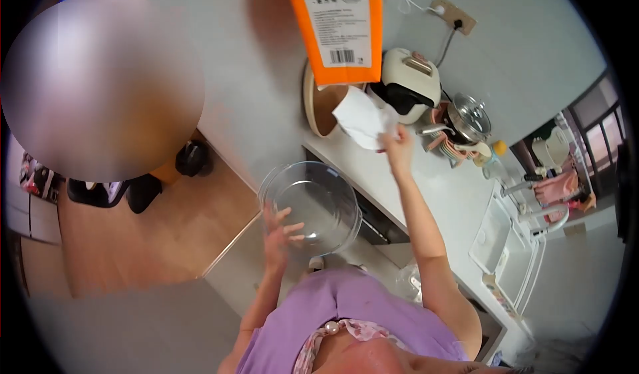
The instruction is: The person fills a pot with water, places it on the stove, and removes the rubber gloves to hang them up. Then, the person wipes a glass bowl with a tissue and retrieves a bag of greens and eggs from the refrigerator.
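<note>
My left hand (277, 235) supports a large clear glass bowl (321, 204) in front of my body; its spread fingers show against the side of the bowl. Over the counter, a white paper tissue (363, 118) is pinched in the fingers of my right hand (397, 146). Just beyond the tissue, an orange and white tissue pack (341, 37) hangs on the wall, its printed label and barcode facing me. The tissue appears apart from the pack's lower end.
On the white counter (373, 167) stand a cream rice cooker (407, 81), a round-rimmed container (311, 104) and a pot with a glass lid (469, 117). A sink (496, 241) with a faucet (552, 221) lies to the right. Wooden floor (153, 241) is at left.
</note>
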A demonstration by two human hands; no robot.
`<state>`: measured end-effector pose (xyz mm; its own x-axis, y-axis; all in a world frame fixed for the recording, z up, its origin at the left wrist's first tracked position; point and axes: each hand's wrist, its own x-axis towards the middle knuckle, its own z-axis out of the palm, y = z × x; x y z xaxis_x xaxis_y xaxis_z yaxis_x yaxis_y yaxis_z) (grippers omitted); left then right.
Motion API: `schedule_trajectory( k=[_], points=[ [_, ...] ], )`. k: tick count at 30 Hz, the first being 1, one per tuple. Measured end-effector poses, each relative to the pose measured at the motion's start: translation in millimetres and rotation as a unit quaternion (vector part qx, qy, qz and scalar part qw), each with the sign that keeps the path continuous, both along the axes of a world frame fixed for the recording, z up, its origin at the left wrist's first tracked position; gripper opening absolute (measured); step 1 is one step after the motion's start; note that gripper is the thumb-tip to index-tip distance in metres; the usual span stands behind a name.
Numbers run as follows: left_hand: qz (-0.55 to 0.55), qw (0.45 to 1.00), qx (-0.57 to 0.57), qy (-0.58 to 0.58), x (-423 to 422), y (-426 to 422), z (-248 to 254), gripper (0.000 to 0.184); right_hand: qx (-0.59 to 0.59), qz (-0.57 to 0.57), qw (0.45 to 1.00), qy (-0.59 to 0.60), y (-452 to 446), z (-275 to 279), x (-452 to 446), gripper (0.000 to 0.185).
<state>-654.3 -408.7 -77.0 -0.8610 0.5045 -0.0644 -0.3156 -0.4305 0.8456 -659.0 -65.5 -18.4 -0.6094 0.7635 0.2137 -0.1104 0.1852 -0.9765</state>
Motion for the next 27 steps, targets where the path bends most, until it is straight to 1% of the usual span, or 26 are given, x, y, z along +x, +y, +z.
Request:
schedule_trajectory(
  k=[1, 2, 3, 4, 5, 6, 8, 9, 10, 11, 12, 14, 17, 18, 20, 21, 22, 23, 24, 25, 27],
  points=[
    [-0.011, 1.0, -0.017, -0.001, -1.2, 8.7, 3.4, 0.075, 0.101, -0.043, 0.994, 0.0, 7.7, 7.1, 24.8, 0.004],
    [-0.022, 0.999, -0.031, -0.001, -3.5, 19.8, 4.9, 0.075, 0.223, -0.072, 0.971, -0.039, 15.7, 6.0, 49.0, 0.004],
    [-0.032, 0.999, -0.038, 0.004, -3.4, 30.7, 4.6, 0.074, 0.207, -0.006, 0.975, -0.078, -17.6, 42.8, 66.2, 0.005],
    [-0.042, 0.998, -0.046, 0.007, -1.0, 41.4, 3.9, 0.074, 0.295, 0.109, 0.944, -0.094, -26.6, 38.4, 76.5, 0.009],
    [-0.055, 0.997, -0.053, 0.012, 1.4, 52.1, 3.4, 0.074, 0.347, 0.2, 0.909, -0.118, -51.5, 47.1, 79.6, 0.015],
    [-0.085, 0.995, -0.052, 0.013, 2.6, 63.7, 2.8, 0.073, 0.383, 0.295, 0.86, -0.163, -69.4, 43.6, 79.0, 0.02],
    [-0.144, 0.988, -0.05, 0.016, 6.5, 85.0, 2.1, 0.072, 0.436, 0.362, 0.812, -0.141, -86.5, 26.7, 67.9, 0.02],
    [-0.155, 0.986, -0.051, 0.025, 11.1, 94.4, 3.0, 0.071, 0.483, 0.353, 0.793, -0.114, -73.6, 7.1, 58.5, 0.019],
    [-0.168, 0.985, -0.035, 0.001, 13.9, 100.2, 6.4, 0.071, 0.53, 0.345, 0.77, -0.086, -56.2, -8.8, 51.8, 0.019],
    [-0.179, 0.983, -0.022, -0.023, 15.5, 104.0, 12.6, 0.07, 0.548, 0.298, 0.773, -0.118, -48.0, -11.2, 59.6, 0.019],
    [-0.185, 0.982, -0.005, -0.047, 17.0, 109.8, 16.4, 0.07, 0.573, 0.239, 0.763, -0.181, -38.5, -17.4, 69.7, 0.02],
    [-0.164, 0.986, -0.024, -0.019, 20.8, 118.0, 9.4, 0.069, 0.603, 0.121, 0.727, -0.305, -27.7, -34.1, 94.4, 0.022],
    [-0.156, 0.985, -0.055, 0.041, 28.6, 132.9, -5.4, 0.068, 0.58, 0.204, 0.6, -0.511, -42.9, -35.2, 133.7, 0.02],
    [-0.168, 0.982, -0.062, 0.065, 32.0, 135.2, -3.0, 0.068, 0.494, 0.268, 0.624, -0.543, -47.1, -38.9, 145.1, 0.016],
    [-0.188, 0.973, -0.075, 0.11, 40.8, 137.1, 2.5, 0.069, 0.4, 0.384, 0.687, -0.469, -42.2, -51.1, 170.7, 0.013],
    [-0.2, 0.972, -0.072, 0.097, 44.9, 137.8, -8.2, 0.069, 0.388, 0.327, 0.699, -0.504, -39.1, -45.4, 176.5, 0.014],
    [-0.218, 0.969, -0.076, 0.09, 47.3, 137.1, -5.1, 0.069, 0.482, 0.24, 0.643, -0.544, -35.3, -35.9, 173.2, 0.012],
    [-0.233, 0.966, -0.077, 0.083, 48.2, 140.8, -0.1, 0.068, 0.553, 0.186, 0.688, -0.431, -20.5, -34.0, 170.3, 0.01],
    [-0.25, 0.962, -0.08, 0.076, 49.4, 144.8, 3.6, 0.068, 0.61, 0.127, 0.719, -0.309, -10.5, -33.7, 171.0, 0.008],
    [-0.272, 0.957, -0.074, 0.062, 48.4, 149.4, 1.8, 0.068, 0.598, 0.188, 0.74, -0.245, -14.6, -28.3, 169.1, 0.01],
    [-0.298, 0.95, -0.015, 0.088, 51.3, 167.9, -15.0, 0.068, 0.573, 0.301, 0.755, -0.108, -17.9, -10.0, 151.7, 0.016]
  ],
)
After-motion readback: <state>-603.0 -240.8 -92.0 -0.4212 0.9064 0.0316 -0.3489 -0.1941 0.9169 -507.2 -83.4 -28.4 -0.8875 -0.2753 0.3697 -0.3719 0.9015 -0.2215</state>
